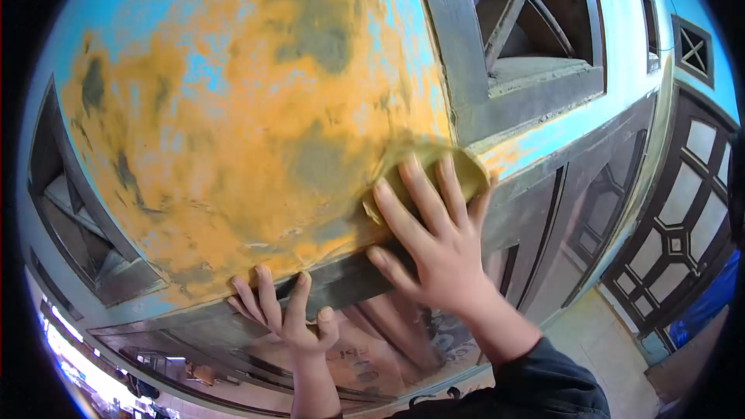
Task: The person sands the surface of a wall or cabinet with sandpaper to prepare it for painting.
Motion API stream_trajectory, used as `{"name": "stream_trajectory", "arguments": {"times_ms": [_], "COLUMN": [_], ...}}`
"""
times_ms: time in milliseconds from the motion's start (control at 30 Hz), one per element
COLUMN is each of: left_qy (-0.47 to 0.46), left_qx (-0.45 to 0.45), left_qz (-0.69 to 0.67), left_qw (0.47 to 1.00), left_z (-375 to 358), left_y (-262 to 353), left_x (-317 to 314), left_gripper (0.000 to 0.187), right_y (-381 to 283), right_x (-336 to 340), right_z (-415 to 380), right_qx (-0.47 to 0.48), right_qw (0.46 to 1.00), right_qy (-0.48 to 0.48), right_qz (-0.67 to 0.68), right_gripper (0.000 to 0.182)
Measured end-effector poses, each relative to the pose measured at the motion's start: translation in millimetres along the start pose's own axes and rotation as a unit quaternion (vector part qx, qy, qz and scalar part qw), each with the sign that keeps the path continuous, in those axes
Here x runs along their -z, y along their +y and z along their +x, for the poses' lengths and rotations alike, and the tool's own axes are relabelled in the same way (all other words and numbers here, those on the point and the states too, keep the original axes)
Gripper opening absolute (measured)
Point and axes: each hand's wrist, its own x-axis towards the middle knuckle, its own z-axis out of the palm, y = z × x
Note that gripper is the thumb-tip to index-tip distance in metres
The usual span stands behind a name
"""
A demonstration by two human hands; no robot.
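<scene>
My right hand (436,237) presses a bent, olive-yellow sheet of sandpaper (400,186) against the wall near its lower right corner. The fingers are spread over the sheet, and its curled edges show around them. The wall (233,147) is patchy, with orange, grey and light blue areas. Lower and to the left, my left hand (291,314) holds nothing; its fingers are apart and the tips touch the wall's bottom edge by the dark wooden beam (353,283).
A dark-framed vent opening (535,31) with crossed bars is at the upper right, and another vent (74,209) is at the left. Dark wooden panels (543,225) lie below the beam. A panelled door (675,217) stands at the far right above a tiled floor (601,349).
</scene>
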Motion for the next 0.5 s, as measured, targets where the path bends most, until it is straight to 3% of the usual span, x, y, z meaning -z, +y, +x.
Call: {"name": "stream_trajectory", "arguments": {"times_ms": [67,167,300,500], "left_qy": [0.0,0.0,-0.002,-0.002], "left_qx": [-0.006,0.0,0.012,0.011], "left_qz": [-0.002,-0.004,-0.003,-0.007], "left_qw": [1.0,1.0,1.0,1.0], "left_z": [-1,-1,-1,-5], "left_y": [-1,-1,1,-3], "left_x": [0,-1,1,0], "left_gripper": [0.054,0.055,0.056,0.053], "right_y": [0,3,11,40], "right_x": [-9,-12,17,-9], "right_z": [-39,-31,29,-45], "right_qx": [-0.009,-0.039,-0.018,-0.047], "right_qw": [1.0,0.999,0.999,0.998], "right_qy": [-0.022,0.013,0.037,0.038], "right_qz": [-0.008,0.021,0.0,-0.025], "right_gripper": [0.061,0.058,0.059,0.058]}}
